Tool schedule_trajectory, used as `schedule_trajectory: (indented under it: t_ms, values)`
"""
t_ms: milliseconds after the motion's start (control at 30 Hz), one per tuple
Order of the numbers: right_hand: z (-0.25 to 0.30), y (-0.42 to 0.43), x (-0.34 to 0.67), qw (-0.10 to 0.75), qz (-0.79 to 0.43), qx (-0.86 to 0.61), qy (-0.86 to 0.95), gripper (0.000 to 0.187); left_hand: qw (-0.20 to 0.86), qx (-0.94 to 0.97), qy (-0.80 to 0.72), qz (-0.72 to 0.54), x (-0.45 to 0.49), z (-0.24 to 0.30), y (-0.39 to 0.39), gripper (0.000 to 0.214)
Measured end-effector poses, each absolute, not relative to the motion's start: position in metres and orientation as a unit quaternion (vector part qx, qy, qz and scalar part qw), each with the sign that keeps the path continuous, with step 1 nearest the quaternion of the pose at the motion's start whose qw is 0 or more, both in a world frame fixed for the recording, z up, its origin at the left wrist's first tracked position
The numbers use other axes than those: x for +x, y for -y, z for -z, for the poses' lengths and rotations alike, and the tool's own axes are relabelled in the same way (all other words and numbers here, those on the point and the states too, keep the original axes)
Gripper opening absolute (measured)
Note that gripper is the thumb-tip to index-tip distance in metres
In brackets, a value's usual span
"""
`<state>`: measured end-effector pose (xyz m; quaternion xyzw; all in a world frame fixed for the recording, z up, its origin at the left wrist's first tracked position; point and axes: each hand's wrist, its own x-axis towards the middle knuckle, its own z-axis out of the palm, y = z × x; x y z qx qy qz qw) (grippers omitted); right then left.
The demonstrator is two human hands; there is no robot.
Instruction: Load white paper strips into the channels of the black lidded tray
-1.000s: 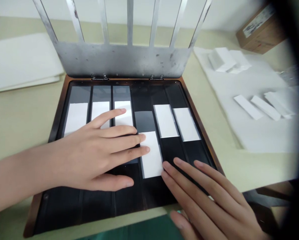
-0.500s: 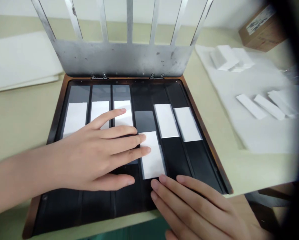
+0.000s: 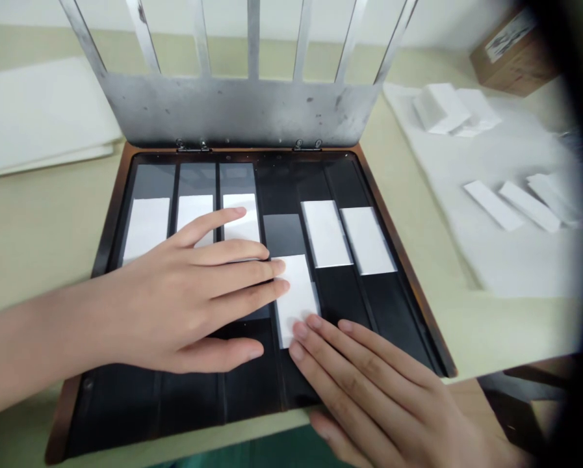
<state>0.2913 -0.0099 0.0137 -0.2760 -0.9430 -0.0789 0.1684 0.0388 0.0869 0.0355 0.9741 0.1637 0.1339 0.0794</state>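
In front of me lies a black grooved tray (image 3: 188, 403) with brown edges and a raised, slotted metal lid (image 3: 237, 114). A white rectangular piece (image 3: 295, 296) rests on a clear strip (image 3: 282, 233) in the fourth channel. My left hand (image 3: 188, 302) lies over the left channels, fingers spread, two fingertips on that piece's upper left. Flat fingers of my right hand (image 3: 369, 383) touch its lower right end. More white pieces sit in other channels: the left ones (image 3: 147, 224) partly under my left hand, two (image 3: 326, 233) on the right side.
White sheets (image 3: 38, 117) lie on the pale table at left. To the right, a white cloth (image 3: 505, 266) bears stacked white pads (image 3: 442, 107) and several narrow white strips (image 3: 493, 205). A brown box (image 3: 515, 58) stands at the back right.
My right hand has moved up and slightly left, its fingertips now over the lower end of the white piece. My left hand has stayed nearly still.
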Motion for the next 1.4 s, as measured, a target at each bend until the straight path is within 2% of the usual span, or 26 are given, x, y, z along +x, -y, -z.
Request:
schedule_trajectory:
  t_ms: [333,800,967,1133,1400]
  values:
    - [-0.012,0.007,0.299,0.116,0.05,-0.261,0.957,0.053,0.088,0.976,-0.155,-0.126,0.041,-0.035,-0.089,0.041]
    - [-0.02,-0.003,0.3,0.098,0.033,-0.268,0.958,0.052,0.073,0.976,-0.163,-0.123,0.042,-0.037,-0.087,0.037]
    - [-0.026,-0.013,0.304,0.084,0.0,-0.266,0.96,0.057,0.077,0.975,-0.161,-0.13,0.041,-0.036,-0.088,0.036]
    - [-0.024,-0.019,0.303,0.076,-0.013,-0.288,0.955,0.058,0.08,0.977,-0.147,-0.133,0.039,-0.034,-0.093,0.041]
    - [-0.026,-0.017,0.304,0.072,-0.021,-0.299,0.951,0.052,-0.081,0.974,-0.136,-0.164,0.065,-0.04,-0.036,0.039]
